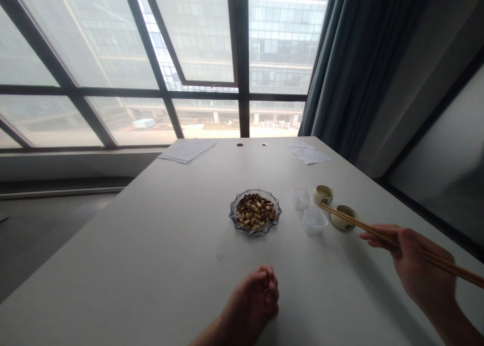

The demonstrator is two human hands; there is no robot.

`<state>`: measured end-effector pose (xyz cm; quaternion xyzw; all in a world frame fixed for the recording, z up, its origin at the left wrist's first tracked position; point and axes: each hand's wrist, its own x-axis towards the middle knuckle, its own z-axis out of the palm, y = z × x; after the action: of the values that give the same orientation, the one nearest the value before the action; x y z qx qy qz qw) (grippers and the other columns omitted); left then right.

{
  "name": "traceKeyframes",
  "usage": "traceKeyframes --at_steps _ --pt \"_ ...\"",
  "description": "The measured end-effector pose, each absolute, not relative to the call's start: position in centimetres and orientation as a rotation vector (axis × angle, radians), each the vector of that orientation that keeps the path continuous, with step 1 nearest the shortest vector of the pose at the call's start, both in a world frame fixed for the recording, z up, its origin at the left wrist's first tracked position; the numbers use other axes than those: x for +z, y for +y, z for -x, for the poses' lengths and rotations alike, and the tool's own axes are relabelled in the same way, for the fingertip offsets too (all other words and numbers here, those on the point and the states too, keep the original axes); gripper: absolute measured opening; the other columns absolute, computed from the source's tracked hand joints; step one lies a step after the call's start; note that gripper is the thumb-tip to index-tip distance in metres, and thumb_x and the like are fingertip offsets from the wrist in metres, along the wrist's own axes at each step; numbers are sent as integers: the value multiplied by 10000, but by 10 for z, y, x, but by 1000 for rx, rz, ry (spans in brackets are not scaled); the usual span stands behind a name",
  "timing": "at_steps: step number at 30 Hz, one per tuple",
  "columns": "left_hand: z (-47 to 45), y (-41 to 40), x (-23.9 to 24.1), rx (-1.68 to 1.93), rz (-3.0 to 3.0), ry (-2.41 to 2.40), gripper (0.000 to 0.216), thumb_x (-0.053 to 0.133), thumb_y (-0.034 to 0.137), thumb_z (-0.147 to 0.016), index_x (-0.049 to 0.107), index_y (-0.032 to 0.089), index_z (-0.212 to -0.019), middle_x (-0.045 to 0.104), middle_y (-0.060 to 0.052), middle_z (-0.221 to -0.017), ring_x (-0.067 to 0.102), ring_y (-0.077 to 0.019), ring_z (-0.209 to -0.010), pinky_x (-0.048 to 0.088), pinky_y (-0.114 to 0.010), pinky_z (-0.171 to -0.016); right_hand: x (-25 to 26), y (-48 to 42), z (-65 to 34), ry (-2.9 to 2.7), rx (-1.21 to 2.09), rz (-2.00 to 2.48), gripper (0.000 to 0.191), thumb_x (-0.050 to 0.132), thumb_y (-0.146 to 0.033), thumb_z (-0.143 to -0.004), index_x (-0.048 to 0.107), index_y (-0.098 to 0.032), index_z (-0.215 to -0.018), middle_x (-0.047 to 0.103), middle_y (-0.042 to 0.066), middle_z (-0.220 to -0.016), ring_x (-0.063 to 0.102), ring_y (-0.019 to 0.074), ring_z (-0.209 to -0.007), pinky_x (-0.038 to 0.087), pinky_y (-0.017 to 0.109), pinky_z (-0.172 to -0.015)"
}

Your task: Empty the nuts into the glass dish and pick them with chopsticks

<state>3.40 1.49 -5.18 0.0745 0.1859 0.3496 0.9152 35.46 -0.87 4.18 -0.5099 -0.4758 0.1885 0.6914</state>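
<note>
Held in my right hand (423, 265) is a pair of wooden chopsticks (351, 219), their tips together above the two small cream cups. The near cup (343, 224) and far cup (323, 193) bear dark markings. Left of them stand two small clear plastic containers, one nearer (314, 230) and one farther (301, 205). A scalloped glass dish (233, 216) holds a heap of mixed nuts and seeds (255, 212). My left hand (255, 298) rests at the table's near side, below the dish, with its fingers curled in and nothing seen in them.
Everything stands on a white table (159, 245). At its far end lie a stack of papers (187, 150) on the left and loose sheets (308, 152) on the right. Behind are large windows (204, 38), with a dark curtain (351, 58) at the right.
</note>
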Motion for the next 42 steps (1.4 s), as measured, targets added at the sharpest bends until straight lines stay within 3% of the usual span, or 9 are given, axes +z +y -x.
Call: traceKeyframes --at_steps 7,13,17,30,42 --pt "-35 15 -53 707 -114 366 117 759 175 -779 677 149 -857 625 9 -706 567 -70 -594 305 -178 -571 87 46 -281 -1327 791 1249 386 640 -532 -919 761 -167 -882 779 106 -757 766 250 -681 657 354 -665" --pt "-35 16 -57 696 -128 331 108 741 193 -785 670 160 -859 613 14 -702 566 -75 -598 294 -194 -567 82 95 -223 -1607 932 1412 474 585 -589 -924 712 -148 -806 756 84 -703 742 220 -620 615 303 -581" --pt "-35 17 -62 676 -133 317 128 747 213 -772 665 165 -858 618 10 -713 571 -87 -599 292 -209 -567 79 105 -213 -1670 1072 1374 481 569 -592 -931 720 -138 -878 766 87 -750 755 232 -692 617 318 -634" --pt "-36 16 -63 692 -162 315 85 703 236 -802 683 173 -854 606 3 -690 494 -90 -531 230 -237 -550 90 112 -243 -1993 1021 1394 356 572 -453 -971 731 -175 -815 751 53 -757 690 167 -692 530 241 -619" --pt "-34 17 -62 685 -142 313 95 705 236 -802 672 169 -862 599 3 -699 512 -93 -552 258 -233 -555 80 115 -247 -1955 1013 1421 459 552 -552 -963 759 -160 -844 779 80 -823 737 215 -767 586 306 -708"
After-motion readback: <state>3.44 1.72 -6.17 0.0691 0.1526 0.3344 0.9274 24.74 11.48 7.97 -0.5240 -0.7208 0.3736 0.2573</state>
